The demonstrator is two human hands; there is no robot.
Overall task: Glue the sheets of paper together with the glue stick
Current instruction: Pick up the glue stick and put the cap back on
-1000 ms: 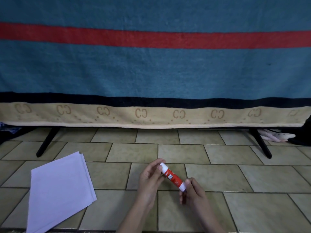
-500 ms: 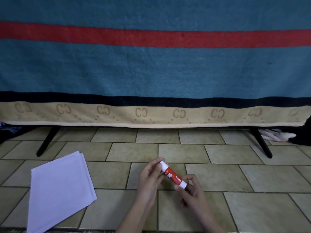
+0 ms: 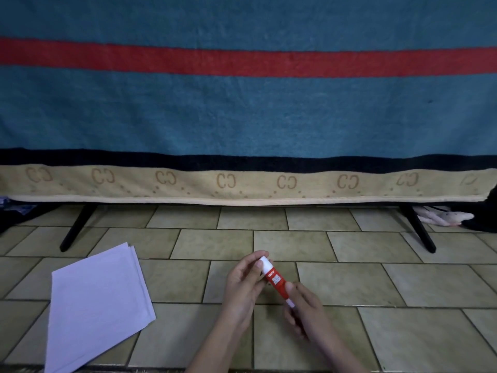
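A red and white glue stick (image 3: 274, 279) is held slantwise above the tiled floor, between both hands. My left hand (image 3: 243, 288) pinches its white cap at the upper end with thumb and fingers. My right hand (image 3: 306, 310) grips the lower red body and white base. The cap is on the stick. A small stack of white paper sheets (image 3: 98, 305) lies flat on the floor to the left of my hands, its corners slightly fanned.
A blue blanket (image 3: 242, 109) with a red stripe and a beige border hangs over a bed ahead. Two black slanted legs (image 3: 78, 227) (image 3: 418, 228) stand on the tiled floor (image 3: 376, 278). A pale cloth (image 3: 441, 218) lies at the far right under the bed.
My right hand has shifted its grip along the lower end of the glue stick, and the stick has tilted a little steeper. The paper stack has not moved.
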